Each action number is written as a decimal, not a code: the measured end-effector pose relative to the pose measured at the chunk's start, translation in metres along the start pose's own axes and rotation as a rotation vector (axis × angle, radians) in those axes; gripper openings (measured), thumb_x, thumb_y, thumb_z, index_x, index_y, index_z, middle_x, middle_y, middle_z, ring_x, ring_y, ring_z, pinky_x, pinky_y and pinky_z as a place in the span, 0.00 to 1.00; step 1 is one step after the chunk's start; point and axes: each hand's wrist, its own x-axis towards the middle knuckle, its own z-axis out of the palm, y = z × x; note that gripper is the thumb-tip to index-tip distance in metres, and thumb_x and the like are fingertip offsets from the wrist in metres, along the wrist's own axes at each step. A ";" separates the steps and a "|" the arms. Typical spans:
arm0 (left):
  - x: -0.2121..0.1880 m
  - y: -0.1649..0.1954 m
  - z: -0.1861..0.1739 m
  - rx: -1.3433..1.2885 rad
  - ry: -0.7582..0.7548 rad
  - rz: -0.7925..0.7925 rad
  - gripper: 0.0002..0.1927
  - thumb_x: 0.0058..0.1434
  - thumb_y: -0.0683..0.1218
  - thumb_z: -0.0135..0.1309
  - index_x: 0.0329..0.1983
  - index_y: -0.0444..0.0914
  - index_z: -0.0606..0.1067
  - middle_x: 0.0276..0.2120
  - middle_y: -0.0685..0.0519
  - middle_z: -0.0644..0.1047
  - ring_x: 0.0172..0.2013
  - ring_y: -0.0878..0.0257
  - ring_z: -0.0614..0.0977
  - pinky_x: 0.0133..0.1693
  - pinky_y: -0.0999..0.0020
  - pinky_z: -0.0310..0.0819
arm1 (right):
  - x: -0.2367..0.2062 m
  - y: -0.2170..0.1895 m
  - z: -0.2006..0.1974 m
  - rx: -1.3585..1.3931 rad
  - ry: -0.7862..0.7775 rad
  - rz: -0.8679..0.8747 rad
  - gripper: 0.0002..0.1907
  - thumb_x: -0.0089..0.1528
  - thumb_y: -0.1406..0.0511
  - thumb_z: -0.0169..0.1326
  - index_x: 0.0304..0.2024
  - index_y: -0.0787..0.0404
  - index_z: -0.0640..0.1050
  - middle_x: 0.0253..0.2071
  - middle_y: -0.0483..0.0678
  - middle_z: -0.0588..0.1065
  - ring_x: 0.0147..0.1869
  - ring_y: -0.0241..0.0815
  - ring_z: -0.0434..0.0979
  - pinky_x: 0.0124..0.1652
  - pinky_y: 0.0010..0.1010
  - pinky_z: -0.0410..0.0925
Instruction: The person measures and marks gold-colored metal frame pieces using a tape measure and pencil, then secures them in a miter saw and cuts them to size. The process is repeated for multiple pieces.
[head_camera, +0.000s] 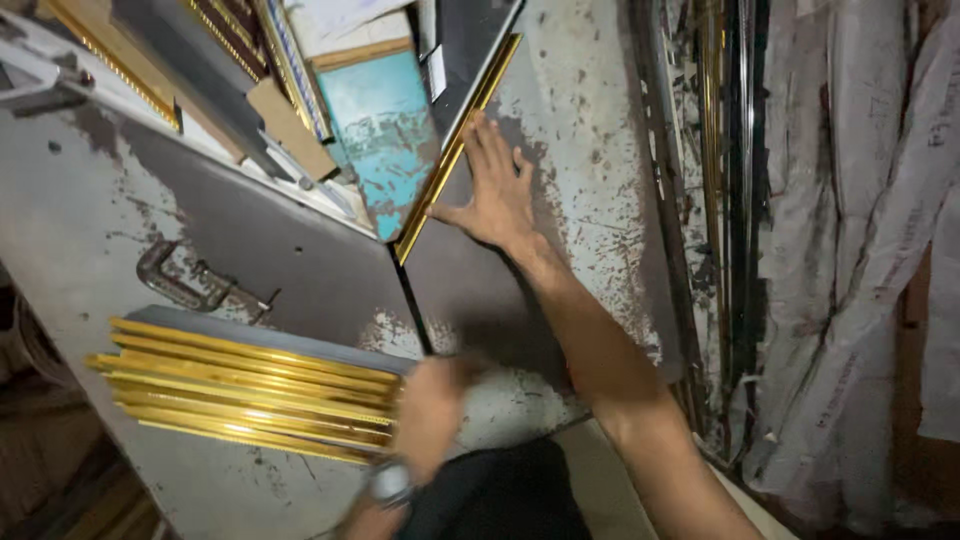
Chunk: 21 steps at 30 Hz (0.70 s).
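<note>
Worn grey worktable (90, 230), paint chipped and blotched, tilted across the view; wrapped bundles and long moulding lengths (715, 150) stacked upright at the right edge. On the table, a dark board (480, 290) edged by a gold frame strip (455, 150), long axis running from near centre up toward the top edge. Right hand (495, 195) spread flat, fingers open, pressing the board just beside the strip. Left hand (430, 410), blurred, closed around the near ends of a stack of gold mouldings (250, 390) lying lengthwise to the left. Behind that, a metal clamp (195, 285). No containers in view.
</note>
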 end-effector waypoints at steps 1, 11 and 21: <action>0.013 0.001 0.027 0.235 -0.012 0.222 0.14 0.62 0.39 0.49 0.49 0.38 0.79 0.40 0.48 0.78 0.39 0.50 0.78 0.40 0.53 0.72 | 0.000 -0.001 0.000 0.004 0.001 0.012 0.70 0.46 0.35 0.66 0.76 0.61 0.48 0.81 0.54 0.44 0.83 0.51 0.39 0.70 0.62 0.44; 0.185 0.132 -0.010 0.578 0.454 0.495 0.27 0.62 0.38 0.57 0.66 0.27 0.71 0.59 0.35 0.74 0.46 0.45 0.77 0.49 0.54 0.71 | -0.015 0.002 0.001 0.000 0.182 -0.098 0.54 0.54 0.37 0.60 0.74 0.53 0.57 0.76 0.49 0.56 0.81 0.51 0.49 0.70 0.61 0.48; 0.323 0.130 0.005 1.015 0.479 0.258 0.09 0.57 0.38 0.62 0.41 0.34 0.77 0.39 0.43 0.77 0.40 0.46 0.80 0.41 0.55 0.76 | -0.012 -0.015 -0.023 -0.032 0.239 -0.062 0.43 0.56 0.42 0.52 0.68 0.55 0.66 0.73 0.54 0.61 0.79 0.53 0.52 0.68 0.55 0.45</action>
